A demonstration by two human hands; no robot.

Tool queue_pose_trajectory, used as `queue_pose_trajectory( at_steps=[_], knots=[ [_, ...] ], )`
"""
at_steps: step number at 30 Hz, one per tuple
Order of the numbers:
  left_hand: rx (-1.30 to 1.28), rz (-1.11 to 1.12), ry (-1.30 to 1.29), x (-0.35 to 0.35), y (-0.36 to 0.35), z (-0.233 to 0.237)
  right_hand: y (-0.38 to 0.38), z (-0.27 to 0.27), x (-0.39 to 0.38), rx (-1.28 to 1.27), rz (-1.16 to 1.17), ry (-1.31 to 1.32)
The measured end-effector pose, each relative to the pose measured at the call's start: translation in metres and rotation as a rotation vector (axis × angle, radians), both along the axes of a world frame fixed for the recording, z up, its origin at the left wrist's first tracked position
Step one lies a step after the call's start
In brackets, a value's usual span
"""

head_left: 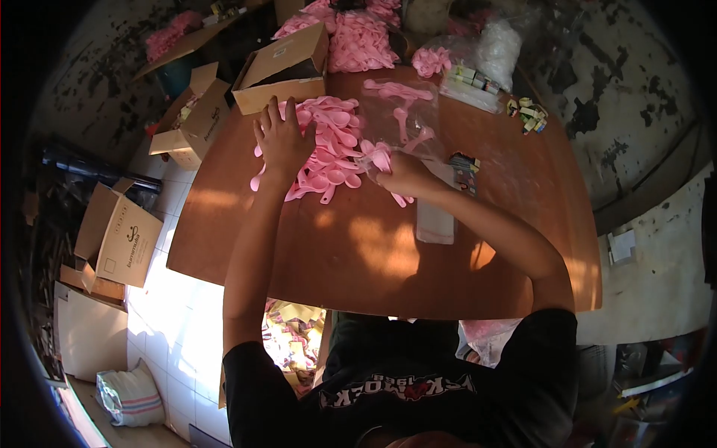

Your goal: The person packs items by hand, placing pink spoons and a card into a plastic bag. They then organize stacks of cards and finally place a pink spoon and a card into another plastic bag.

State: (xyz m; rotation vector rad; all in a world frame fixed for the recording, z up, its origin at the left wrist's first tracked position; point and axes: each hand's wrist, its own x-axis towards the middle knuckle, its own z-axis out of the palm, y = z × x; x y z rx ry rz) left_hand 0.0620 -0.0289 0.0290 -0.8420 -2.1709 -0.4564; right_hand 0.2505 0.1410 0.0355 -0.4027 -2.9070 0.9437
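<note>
On the brown table lies a loose pile of pink spoons [332, 149]. My left hand [284, 142] rests over the pile's left side with its fingers spread. To the right of the pile, my right hand [407, 175] is closed around several pink spoons [379, 157], their ends showing past the fingers. Just beyond it is a clear plastic bag [418, 112] with pink spoons in or under it. A stack of clear flat bags [435, 220] lies partly beneath my right forearm.
Behind the pile stands an open cardboard box [284, 67]. Large bags of pink spoons [362, 41] are at the table's back. Small packets [528, 115] lie at the back right, others [464, 164] near my right forearm. More boxes [123, 235] stand on the floor at left.
</note>
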Motion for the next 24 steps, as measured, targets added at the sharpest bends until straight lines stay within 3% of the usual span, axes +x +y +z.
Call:
queue_pose_trajectory(
  at_steps=[1, 2, 3, 4, 6, 8, 11, 14, 16, 18, 20, 22, 24],
  knots=[
    [0.108, -0.114, 0.095, 0.017, -0.001, 0.011, 0.001, 0.003, 0.007, 0.0, -0.001, -0.002],
    [0.109, -0.115, 0.093, 0.037, -0.005, 0.019, 0.006, 0.005, 0.017, -0.339, 0.01, -0.004],
    [0.212, -0.316, -0.003, 0.059, -0.011, 0.025, 0.009, 0.007, 0.026, -0.677, 0.022, -0.005],
    [0.317, -0.515, -0.1, 0.083, -0.018, 0.027, 0.01, 0.01, 0.036, -0.673, 0.023, -0.008],
    [0.489, -0.681, -0.759, 0.134, -0.035, 0.015, 0.005, 0.015, 0.061, -1.079, -0.231, -0.103],
    [0.856, -0.849, -1.201, 0.177, -0.033, -0.013, -0.009, 0.023, 0.082, -1.15, -0.225, -0.09],
    [1.155, -0.758, -1.843, 0.215, -0.023, -0.019, -0.022, 0.012, 0.096, -1.265, -0.159, -0.124],
    [1.215, -0.904, -2.055, 0.218, -0.019, -0.019, -0.047, 0.001, 0.098, -1.285, -0.058, -0.125],
    [1.278, -0.846, -1.968, 0.223, -0.009, -0.035, -0.058, -0.011, 0.095, -1.269, -0.065, -0.12],
    [1.478, -0.79, -1.62, 0.226, -0.003, -0.038, -0.064, -0.021, 0.09, -1.332, -0.121, -0.087],
    [1.558, -0.774, -1.585, 0.224, -0.007, -0.034, -0.072, -0.027, 0.086, -1.392, -0.182, -0.049],
    [1.666, -0.842, -1.406, 0.221, -0.009, -0.032, -0.08, -0.03, 0.081, -1.427, -0.17, 0.218],
    [1.652, -0.823, -1.349, 0.219, -0.012, -0.036, -0.081, -0.035, 0.077, -1.382, -0.148, 0.229]
  ],
)
